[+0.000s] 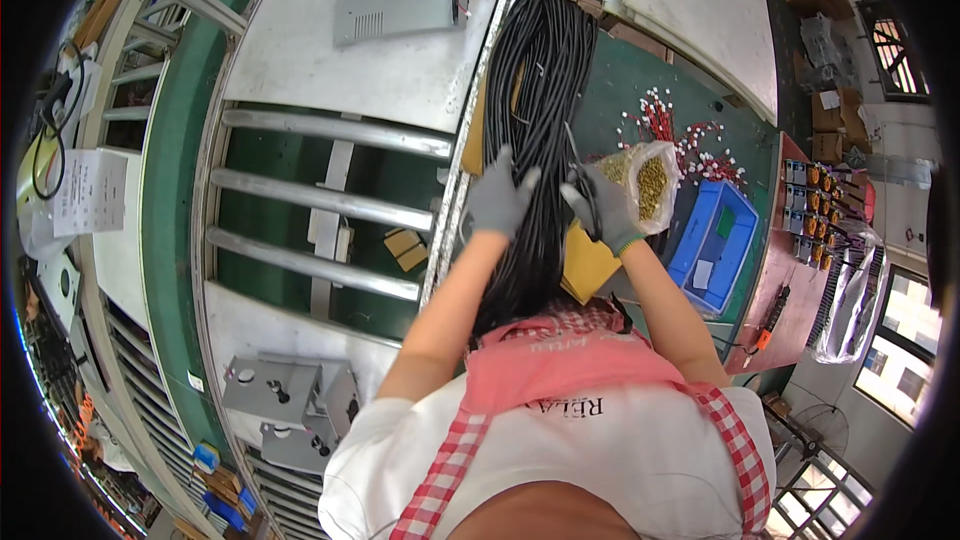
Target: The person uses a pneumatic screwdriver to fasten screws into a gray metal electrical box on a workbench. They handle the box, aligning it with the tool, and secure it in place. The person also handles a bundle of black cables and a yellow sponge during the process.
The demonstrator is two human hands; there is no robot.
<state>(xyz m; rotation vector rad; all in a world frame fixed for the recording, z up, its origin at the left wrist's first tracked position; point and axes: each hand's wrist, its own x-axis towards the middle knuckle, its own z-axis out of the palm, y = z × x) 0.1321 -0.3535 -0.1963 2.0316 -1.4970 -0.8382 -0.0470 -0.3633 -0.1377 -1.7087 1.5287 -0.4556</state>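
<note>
A long, thick bundle of black cables [535,70] lies lengthwise in front of me, its near end reaching my apron. My left hand [500,200], in a grey glove, rests against the bundle's left side with thumb and fingers apart. On the right side, my grey-gloved right hand [608,208] is closed around dark-handled scissors [583,202], whose narrow tip points away from me over the cables. Just beyond that hand stands a clear plastic bag [655,185] of small brass-coloured parts. Yellow card or paper [588,262] lies beneath the right wrist.
Red wires with white connectors [660,122] are spread on the green surface. A blue bin [712,245] sits at the right. Metal rollers [330,197] run along the line at left, with grey housings [395,10] on a white board beyond and more grey parts [270,390] nearer.
</note>
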